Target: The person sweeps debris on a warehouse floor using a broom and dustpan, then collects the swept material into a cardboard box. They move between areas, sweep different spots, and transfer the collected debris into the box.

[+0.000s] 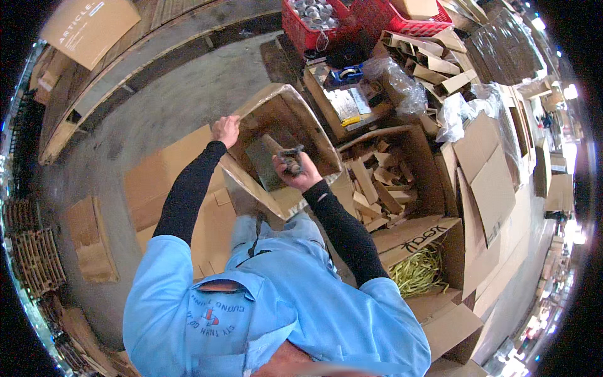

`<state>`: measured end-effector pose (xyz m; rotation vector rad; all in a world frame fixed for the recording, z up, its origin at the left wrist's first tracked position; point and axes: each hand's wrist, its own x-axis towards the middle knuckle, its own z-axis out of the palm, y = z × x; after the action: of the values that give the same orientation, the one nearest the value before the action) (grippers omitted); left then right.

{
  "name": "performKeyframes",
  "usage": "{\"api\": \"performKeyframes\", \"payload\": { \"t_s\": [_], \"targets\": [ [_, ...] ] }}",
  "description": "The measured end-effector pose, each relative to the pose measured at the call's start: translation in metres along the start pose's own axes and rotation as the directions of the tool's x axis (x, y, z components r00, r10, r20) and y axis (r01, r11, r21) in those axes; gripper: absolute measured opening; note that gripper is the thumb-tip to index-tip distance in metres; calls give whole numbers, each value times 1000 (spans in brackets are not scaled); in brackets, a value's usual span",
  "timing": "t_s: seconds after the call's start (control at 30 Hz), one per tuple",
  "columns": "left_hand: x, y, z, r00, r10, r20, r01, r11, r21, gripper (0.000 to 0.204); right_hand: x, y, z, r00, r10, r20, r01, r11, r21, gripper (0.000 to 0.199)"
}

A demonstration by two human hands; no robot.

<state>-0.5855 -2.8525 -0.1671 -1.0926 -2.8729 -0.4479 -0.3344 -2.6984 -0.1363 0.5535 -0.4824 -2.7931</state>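
An open cardboard box [248, 116] with tape-covered edges stands tilted in front of my legs. My left hand [226, 131] is closed over its upper left rim. Over the box's opening, my right hand [301, 173] is wrapped round a dark object with short projecting parts [291, 157], perhaps metal; its kind cannot be made out. Just beyond those fingers a brown elongated piece [271, 143] shows against the box's inside. Whether my right hand holds that piece too, I cannot tell.
Right of me, a large carton [433, 163] holds several cardboard strips; another holds yellow-green straps [418, 270]. A low stand [345, 129] bears a blue tape dispenser [347, 74] and yellow cutter [350, 120]. Red baskets [402, 24] stand beyond. Flattened cardboard [166, 176] lies left, near a wooden platform [163, 50].
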Motion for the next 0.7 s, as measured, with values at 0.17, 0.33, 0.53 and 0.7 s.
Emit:
{"api": "performKeyframes", "payload": {
  "t_s": [0.17,0.33,0.53,0.7],
  "targets": [
    [85,-21,12,996,21,90,-13,996,-83,17,88,-45,29,989,-101,-109,97,994,-44,20],
    [154,-60,68,991,124,54,-112,976,-189,16,153,-85,32,951,-213,-225,200,976,-80,22],
    [250,-138,91,981,132,142,-87,953,-289,16,252,-112,79,896,-350,-274,331,937,-114,23],
    [348,-191,67,978,82,191,-29,963,-267,19,344,-133,144,921,-307,-240,298,952,-74,18]
  ]
}}
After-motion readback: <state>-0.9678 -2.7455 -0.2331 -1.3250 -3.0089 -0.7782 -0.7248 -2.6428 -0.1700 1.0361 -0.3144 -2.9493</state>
